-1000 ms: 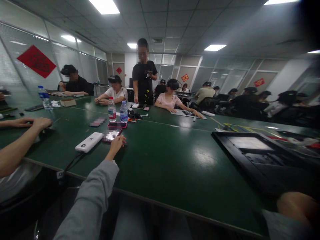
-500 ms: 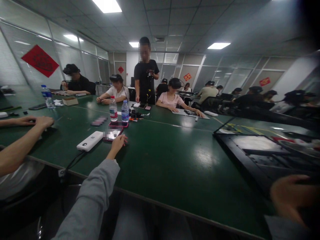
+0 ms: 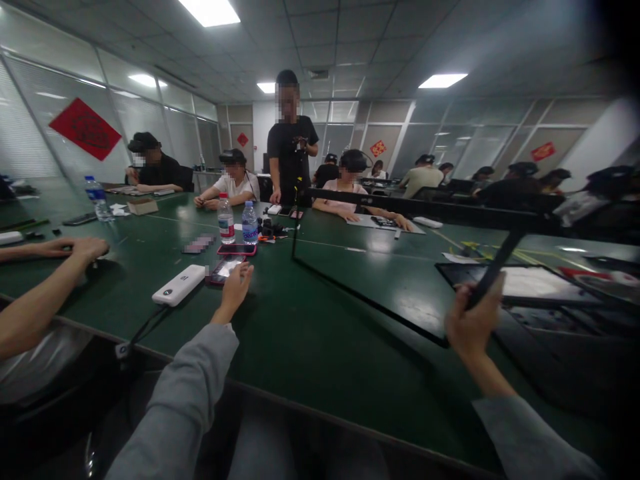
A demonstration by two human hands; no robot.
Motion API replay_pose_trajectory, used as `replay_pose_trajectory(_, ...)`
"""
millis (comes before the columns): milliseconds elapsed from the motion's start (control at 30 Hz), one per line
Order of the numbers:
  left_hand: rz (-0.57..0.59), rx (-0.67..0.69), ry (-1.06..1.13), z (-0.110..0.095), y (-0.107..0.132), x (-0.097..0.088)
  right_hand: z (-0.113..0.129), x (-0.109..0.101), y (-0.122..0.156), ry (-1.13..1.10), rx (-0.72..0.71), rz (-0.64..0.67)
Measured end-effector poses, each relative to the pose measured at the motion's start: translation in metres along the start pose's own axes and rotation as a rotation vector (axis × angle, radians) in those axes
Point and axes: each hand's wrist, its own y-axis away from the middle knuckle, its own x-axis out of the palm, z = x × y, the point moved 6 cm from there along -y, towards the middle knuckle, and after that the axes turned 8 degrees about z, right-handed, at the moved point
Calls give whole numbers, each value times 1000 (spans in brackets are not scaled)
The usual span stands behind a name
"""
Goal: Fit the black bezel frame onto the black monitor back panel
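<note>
Right hand [image 3: 475, 320] grips black frame [image 3: 370, 303] one-sided, left hand [image 3: 237, 291] empty; wrist twist could swing far end into bottles [image 3: 226, 221], 11 o'clock

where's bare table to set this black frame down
Bare green tabletop lies between the left hand, the right hand holding the black frame, and near edge. Crowded left by water bottles, phones, power bank; right by black-rimmed panel.

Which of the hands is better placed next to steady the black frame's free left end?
Left, I'd judge: the left hand looks open and is nearer that end, while the right hand grips the black frame by its opposite side.
</note>
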Motion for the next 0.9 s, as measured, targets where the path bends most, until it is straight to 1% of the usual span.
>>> replay_pose_trajectory(67, -77, 61, 3, -6, 2, -3, 4, 19, -4, -67, 51, 77)
replay_pose_trajectory(133, -92, 85, 10, -9, 4, -3, -1, 42, -8, -77, 91, 168)
replay_pose_trajectory(233, -48, 82, -11, -9, 4, 0, -24, 76, -10, -87, 129, 316)
replay_pose_trajectory(333, -28, 73, -120, -6, 2, 2, -54, 103, -5, -124, 182, 468)
replay_pose_trajectory(400, 41, 67, -179, -3, 0, 8, -73, 117, 1, -155, 256, 595)
replay_pose_trajectory(467, 156, 97, -200, -2, -1, 17, -85, 124, 7, -176, 322, 658)
replay_pose_trajectory(533, 219, 156, -202, -3, -1, 24, -90, 125, 8, -194, 349, 644)
replay_pose_trajectory(600, 202, 194, -192, -2, -1, 25, -89, 126, 8, -257, 338, 646)
replay_pose_trajectory(667, 182, 194, -178, 1, -1, 24, -87, 130, 7, -365, 333, 683)
replay_pose_trajectory(767, 207, 177, -161, 8, -1, 25, -90, 136, 6, -495, 356, 722)
replay_pose_trajectory(900, 210, 144, -147, 13, 0, 27, -99, 143, 7, -516, 383, 728)
